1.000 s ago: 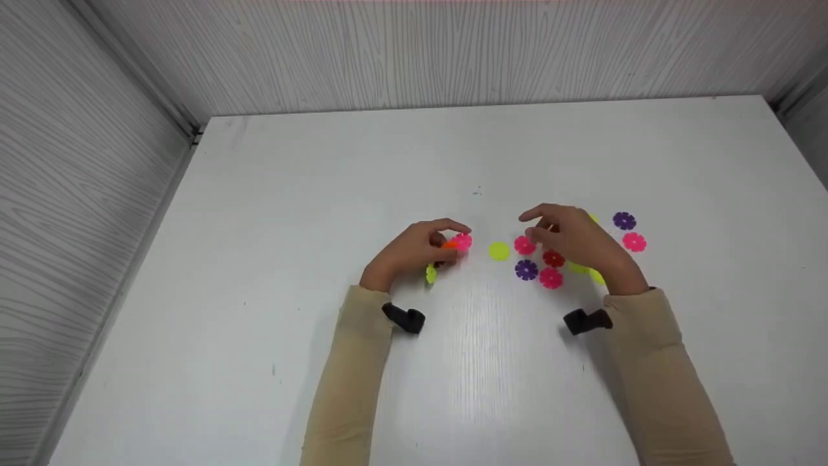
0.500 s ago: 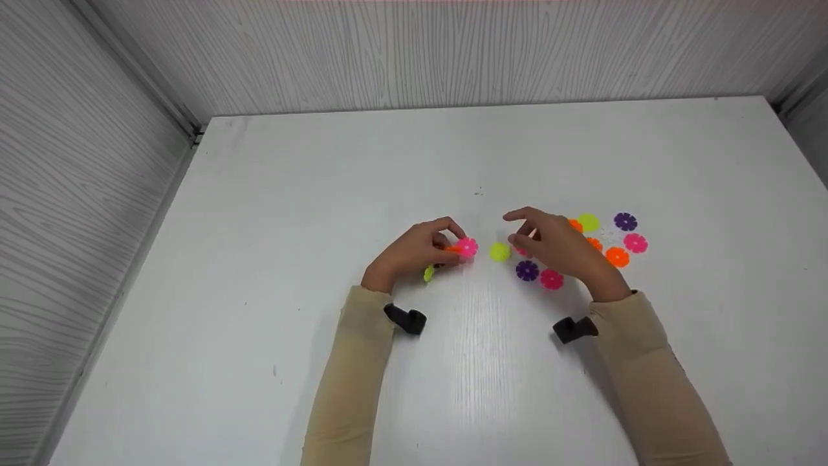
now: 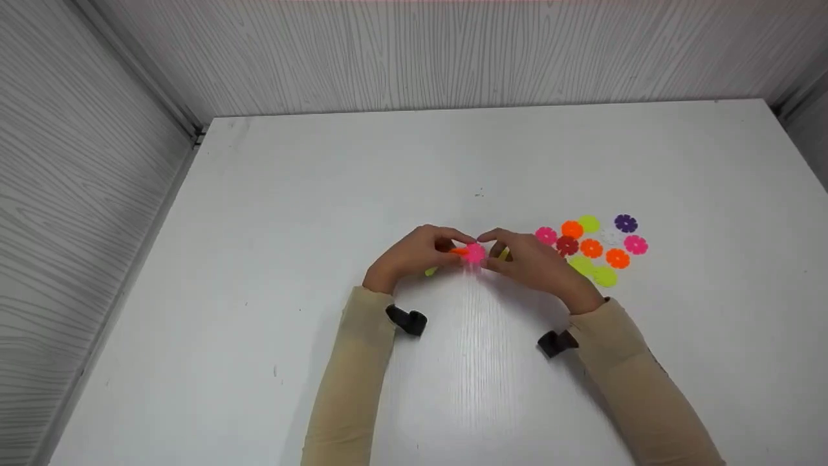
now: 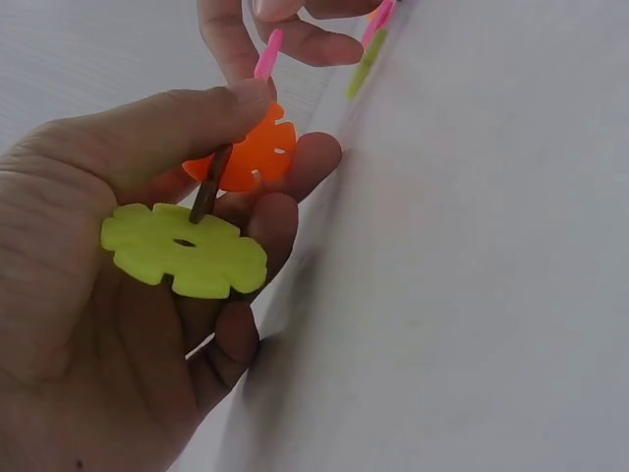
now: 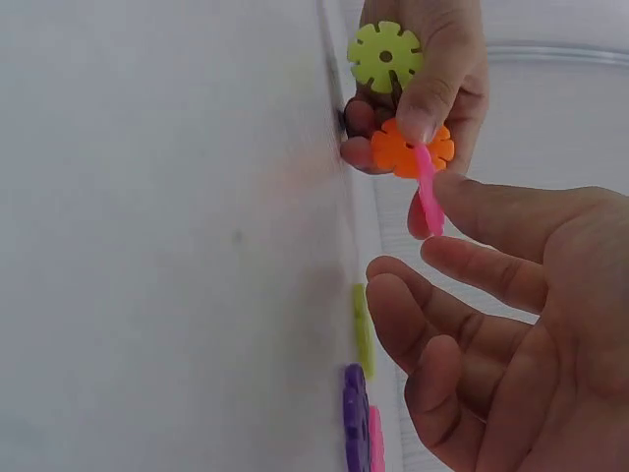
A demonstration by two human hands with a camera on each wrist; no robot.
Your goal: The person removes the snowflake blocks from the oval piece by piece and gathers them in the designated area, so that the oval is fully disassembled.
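Observation:
My left hand (image 3: pixel 414 254) holds a small chain of slotted, flower-shaped linking discs. In the left wrist view a yellow-green disc (image 4: pixel 187 258), a dark brown disc (image 4: pixel 209 187), an orange disc (image 4: pixel 257 157) and a pink disc (image 4: pixel 268 54) are joined at angles. The left thumb presses on the orange disc near the pink one. From the right, my right hand (image 3: pixel 533 264) meets the chain, its thumb and index finger pinching the pink disc's edge (image 5: pixel 428 192). The right hand's other fingers hang loosely curled. Part of the chain is hidden behind the left fingers in the head view.
Right of the hands, several loose discs lie flat on the white table (image 3: pixel 291 194), among them a purple disc (image 3: pixel 625 223), a dark red disc (image 3: pixel 567 245) and a clear disc (image 3: pixel 609 236). A yellow disc (image 3: pixel 504 254) lies partly under the right hand.
My right hand has moved left from above the loose discs to the pink disc. The left hand has shifted slightly right with the chain and still holds it.

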